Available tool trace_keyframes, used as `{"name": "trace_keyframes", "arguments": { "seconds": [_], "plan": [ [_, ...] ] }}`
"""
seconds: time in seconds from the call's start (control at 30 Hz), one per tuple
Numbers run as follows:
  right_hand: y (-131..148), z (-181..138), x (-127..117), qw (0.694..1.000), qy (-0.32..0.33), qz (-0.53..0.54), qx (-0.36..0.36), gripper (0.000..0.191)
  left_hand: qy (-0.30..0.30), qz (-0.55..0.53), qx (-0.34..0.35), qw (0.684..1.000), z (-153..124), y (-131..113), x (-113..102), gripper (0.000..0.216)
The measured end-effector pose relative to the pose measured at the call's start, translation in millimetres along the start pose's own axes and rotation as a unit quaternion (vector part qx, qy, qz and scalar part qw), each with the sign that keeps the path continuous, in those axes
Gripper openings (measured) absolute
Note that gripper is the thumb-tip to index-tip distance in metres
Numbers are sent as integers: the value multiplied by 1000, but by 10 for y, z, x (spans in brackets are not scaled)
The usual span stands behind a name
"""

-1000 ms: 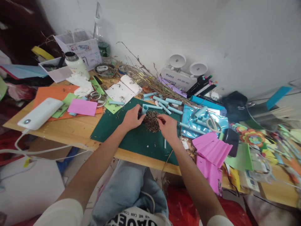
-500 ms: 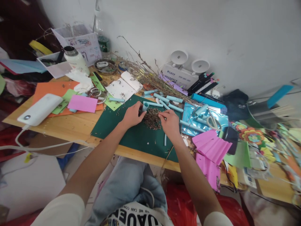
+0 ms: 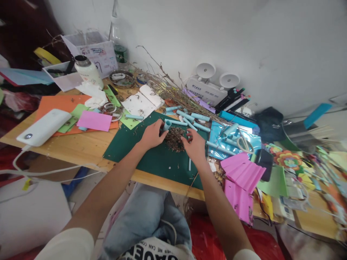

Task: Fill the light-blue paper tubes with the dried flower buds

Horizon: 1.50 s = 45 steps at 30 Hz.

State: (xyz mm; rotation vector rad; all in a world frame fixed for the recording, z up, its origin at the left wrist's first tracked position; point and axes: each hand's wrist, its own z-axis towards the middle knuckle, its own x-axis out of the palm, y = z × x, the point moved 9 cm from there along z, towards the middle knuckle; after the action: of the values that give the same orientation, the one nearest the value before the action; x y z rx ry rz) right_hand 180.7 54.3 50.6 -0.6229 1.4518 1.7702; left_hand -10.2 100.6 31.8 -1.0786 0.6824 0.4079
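Observation:
My left hand (image 3: pixel 152 135) is closed round a short light-blue paper tube (image 3: pixel 167 125), held upright with its open end facing up. Just right of it lies a heap of dried brown plant bits (image 3: pixel 175 139) on a dark green sheet (image 3: pixel 151 162). My right hand (image 3: pixel 194 143) is at the heap's right edge, thumb and fingers apart, the fingertips touching or just over the bits. Whether a few bits stick to those fingers I cannot tell. Behind the heap lie several more light-blue paper tubes (image 3: pixel 201 117).
Dry twigs (image 3: pixel 173 89) lie along the wall before a white twin-lamp box (image 3: pixel 207 88). Scissors (image 3: pixel 245 144) rest on a shiny blue packet (image 3: pixel 217 131) at the right, near pink crepe paper (image 3: pixel 241 169). At the left are a white power bank (image 3: pixel 45 126) and an open bottle (image 3: pixel 88 72).
My right hand's fingers have opened from a pinch at the heap's right edge. The left hand keeps hold of the paper tube at almost the same spot. The view has shifted slightly.

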Motion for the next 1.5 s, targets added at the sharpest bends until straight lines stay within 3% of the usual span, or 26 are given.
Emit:
{"name": "trace_keyframes", "arguments": {
  "seconds": [0.13,0.33,0.43,0.53,0.7,0.83,0.97,1.1,1.23,1.33,1.5],
  "plan": [
    [103,-51,70,997,26,-51,-52,20,0,-10,1,1000,-3,2,4,21],
    [77,-33,-136,998,-52,-9,-21,22,0,-10,2,1000,-1,2,0,21],
    [27,-73,-8,998,-12,-58,-5,27,0,-11,3,1000,-1,1,4,21],
    [46,-135,95,995,22,-96,-27,20,-1,-16,4,1000,-3,5,10,21],
    [73,-90,-175,998,-57,-16,-14,19,4,-20,5,1000,-4,3,11,21],
    [180,14,-271,999,-44,5,-9,14,3,-17,-10,1000,0,27,5,21],
    [392,57,-425,996,-83,-5,-38,17,11,-17,-5,1000,-1,21,23,21],
    [506,105,-402,995,-66,-14,-69,25,6,-14,-6,1000,0,24,15,21],
    [374,159,-294,998,-36,35,-37,26,8,-11,-5,1000,4,24,21,21],
    [275,170,-322,996,-62,68,2,23,8,-12,-4,1000,4,23,20,21],
    [391,182,-372,995,-70,63,-24,19,8,-13,-4,1000,-1,17,15,21]
  ]
}}
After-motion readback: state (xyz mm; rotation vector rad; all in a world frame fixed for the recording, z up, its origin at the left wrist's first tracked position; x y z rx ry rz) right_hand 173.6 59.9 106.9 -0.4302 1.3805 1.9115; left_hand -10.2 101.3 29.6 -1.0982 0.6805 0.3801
